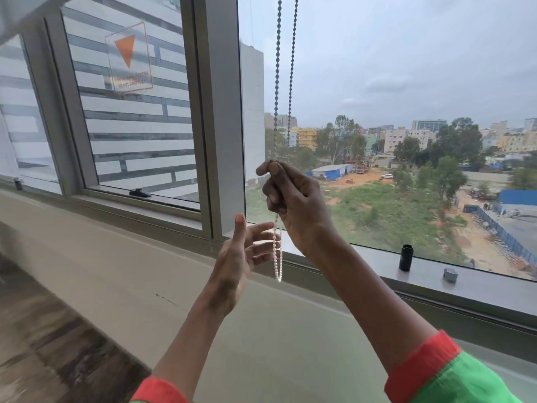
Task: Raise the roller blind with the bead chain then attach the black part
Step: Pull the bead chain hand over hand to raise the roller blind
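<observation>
I saw the bead chain [277, 82] hanging before the window glass, my right hand [293, 199] closed around both strands, its loop end dangling beside my left hand [241, 257], which was open-fingered and empty, while the black part [406, 258] stood upright on the sill [494, 289] near a small grey piece [450, 275].

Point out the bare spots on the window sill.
Bare: the sill between the right hand and the black part, and right of the grey cap. Tight: between part and cap, and by the bead chain.
</observation>
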Demonstrator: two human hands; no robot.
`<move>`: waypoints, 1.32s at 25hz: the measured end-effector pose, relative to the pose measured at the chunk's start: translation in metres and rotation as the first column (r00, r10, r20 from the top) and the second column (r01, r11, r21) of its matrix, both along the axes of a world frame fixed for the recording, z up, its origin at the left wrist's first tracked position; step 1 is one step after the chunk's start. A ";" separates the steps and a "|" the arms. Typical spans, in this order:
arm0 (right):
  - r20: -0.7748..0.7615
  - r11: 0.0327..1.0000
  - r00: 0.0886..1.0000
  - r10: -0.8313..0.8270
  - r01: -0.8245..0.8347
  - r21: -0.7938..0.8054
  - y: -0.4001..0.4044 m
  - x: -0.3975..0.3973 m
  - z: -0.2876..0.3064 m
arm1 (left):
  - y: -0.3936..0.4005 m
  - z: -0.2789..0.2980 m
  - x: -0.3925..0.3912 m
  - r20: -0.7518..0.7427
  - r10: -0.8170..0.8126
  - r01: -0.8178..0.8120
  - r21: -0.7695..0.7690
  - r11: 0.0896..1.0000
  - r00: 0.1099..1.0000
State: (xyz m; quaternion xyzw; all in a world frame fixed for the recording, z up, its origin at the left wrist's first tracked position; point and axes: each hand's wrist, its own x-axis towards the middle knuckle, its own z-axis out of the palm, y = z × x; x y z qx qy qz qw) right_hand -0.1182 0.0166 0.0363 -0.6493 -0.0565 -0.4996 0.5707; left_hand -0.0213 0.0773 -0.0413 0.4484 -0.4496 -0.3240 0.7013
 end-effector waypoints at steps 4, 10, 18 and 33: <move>-0.038 1.000 0.999 0.016 -0.015 0.023 0.002 0.001 -0.028 | -0.004 0.060 -0.004 -0.001 0.017 -0.017 -0.157 0.987 1.000; -0.133 1.000 0.991 0.011 -0.012 -0.004 0.001 -0.009 -0.059 | -0.004 0.134 -0.023 -0.010 -0.082 0.072 -0.380 0.922 0.997; -0.328 0.999 0.944 0.035 -0.028 0.025 -0.019 -0.029 -0.081 | -0.014 0.102 -0.030 -0.074 -0.078 0.042 -0.402 0.915 0.994; -0.042 0.991 0.995 -0.088 0.083 -0.106 0.008 -0.004 0.047 | -0.001 0.012 -0.022 -0.098 -0.091 0.065 -0.248 0.967 0.991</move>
